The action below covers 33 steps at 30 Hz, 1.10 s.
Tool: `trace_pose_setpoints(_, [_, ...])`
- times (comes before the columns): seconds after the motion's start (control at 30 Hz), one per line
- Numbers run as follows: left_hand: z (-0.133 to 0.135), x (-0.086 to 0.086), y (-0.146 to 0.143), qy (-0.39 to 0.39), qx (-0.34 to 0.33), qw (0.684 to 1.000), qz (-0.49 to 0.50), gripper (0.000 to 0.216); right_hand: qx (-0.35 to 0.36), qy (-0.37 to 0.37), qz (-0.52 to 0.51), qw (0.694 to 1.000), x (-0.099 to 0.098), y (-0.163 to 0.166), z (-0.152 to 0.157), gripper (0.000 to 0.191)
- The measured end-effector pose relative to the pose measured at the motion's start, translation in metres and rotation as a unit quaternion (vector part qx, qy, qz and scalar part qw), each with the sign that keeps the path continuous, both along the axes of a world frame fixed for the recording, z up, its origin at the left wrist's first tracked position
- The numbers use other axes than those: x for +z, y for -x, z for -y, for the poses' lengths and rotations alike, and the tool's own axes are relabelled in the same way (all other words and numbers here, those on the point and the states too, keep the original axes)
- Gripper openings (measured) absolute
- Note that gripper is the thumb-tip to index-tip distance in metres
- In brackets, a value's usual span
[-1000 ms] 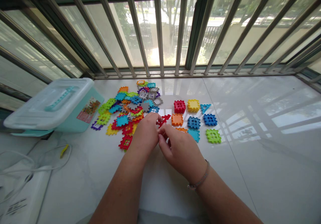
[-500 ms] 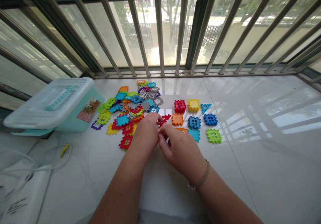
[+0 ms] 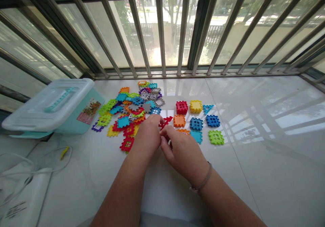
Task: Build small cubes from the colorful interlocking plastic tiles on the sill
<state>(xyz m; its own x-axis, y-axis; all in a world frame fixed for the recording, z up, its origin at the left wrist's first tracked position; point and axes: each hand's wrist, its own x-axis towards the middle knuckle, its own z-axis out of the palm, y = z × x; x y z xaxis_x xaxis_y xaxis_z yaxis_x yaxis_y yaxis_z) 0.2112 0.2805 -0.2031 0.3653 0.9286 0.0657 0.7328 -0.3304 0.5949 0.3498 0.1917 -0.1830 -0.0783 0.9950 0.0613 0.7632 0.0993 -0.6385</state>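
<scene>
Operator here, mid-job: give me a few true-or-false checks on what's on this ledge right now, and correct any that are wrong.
The left hand and right hand meet at a red jagged piece: true.
The bracelet is on the left hand's wrist: false, it is on the right hand's.
The lime-green square piece lies apart from the main heap of pieces: true.
The teal storage box stands to the right of the hands: false, it stands to their left, beyond the heap.
</scene>
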Motion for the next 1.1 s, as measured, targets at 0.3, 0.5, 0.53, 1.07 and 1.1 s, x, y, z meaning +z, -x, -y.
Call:
trace_pose_setpoints(0.3, [-0.0002,0.0016,-0.0004,0.004,-0.001,1.0,-0.024,0.017,0.002,0.01,0.019,1.0,-0.0011,0.0008,-0.0006,0.01])
trace_pose_setpoints(0.5, [-0.0003,0.0015,-0.0007,0.006,0.002,1.0,-0.025,0.019,0.003,0.008,0.027,1.0,-0.0009,0.0005,-0.0009,0.01])
trace_pose_setpoints(0.53, [-0.0003,0.0015,-0.0007,0.007,0.001,1.0,-0.026,0.021,0.002,0.009,0.03,1.0,-0.0008,0.0006,-0.001,0.011])
trace_pose_setpoints(1.07, [-0.001,-0.0024,0.0001,0.006,-0.001,1.0,-0.028,0.026,0.003,0.013,0.044,0.999,0.0002,0.0007,-0.0012,0.01])
trace_pose_setpoints(1.1, [-0.0009,-0.0022,0.0,0.006,-0.001,1.0,-0.029,0.025,0.003,0.014,0.044,0.999,0.0002,0.0008,-0.001,0.01])
